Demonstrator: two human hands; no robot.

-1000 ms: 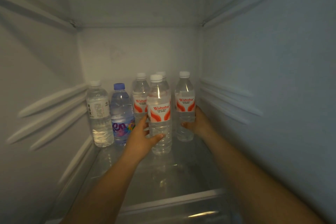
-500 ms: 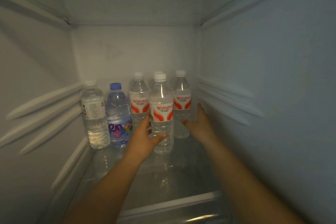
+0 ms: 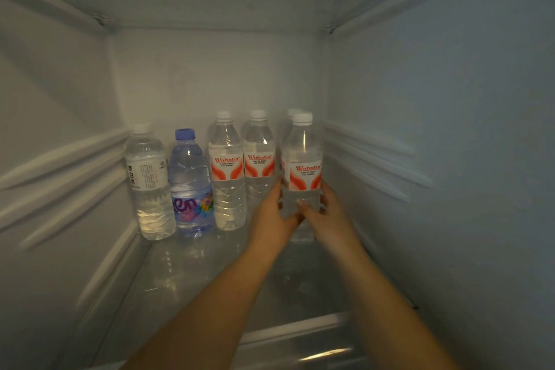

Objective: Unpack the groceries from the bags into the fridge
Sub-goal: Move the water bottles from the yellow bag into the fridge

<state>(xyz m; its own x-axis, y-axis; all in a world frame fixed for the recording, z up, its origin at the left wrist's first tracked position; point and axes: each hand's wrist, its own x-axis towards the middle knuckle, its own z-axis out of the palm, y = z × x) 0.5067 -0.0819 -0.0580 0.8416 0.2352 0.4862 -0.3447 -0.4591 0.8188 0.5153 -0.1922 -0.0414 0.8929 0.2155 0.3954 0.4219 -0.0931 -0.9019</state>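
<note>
On the glass shelf (image 3: 186, 276) of the fridge, six water bottles are standing upright toward the back wall. Both hands are gripping the front Wahaha bottle (image 3: 302, 171), which is standing nearest the right wall: the left hand (image 3: 271, 219) is curling round its lower left side with the thumb crossing the front, and the right hand (image 3: 326, 215) is wrapping its lower right side, the thumb lying on the clear plastic below the label. Directly behind this bottle, another white-capped bottle (image 3: 290, 113) is showing only its cap and shoulder. Left of the held bottle, two more Wahaha bottles (image 3: 243, 171) are standing side by side, touching or almost touching. Farther left of it, the blue-capped bottle (image 3: 192, 186) with a purple label is standing, and beyond that the white-label bottle (image 3: 148, 180) is sitting closest to the left wall. Both forearms are reaching in over the shelf's white front edge (image 3: 297, 330).
</note>
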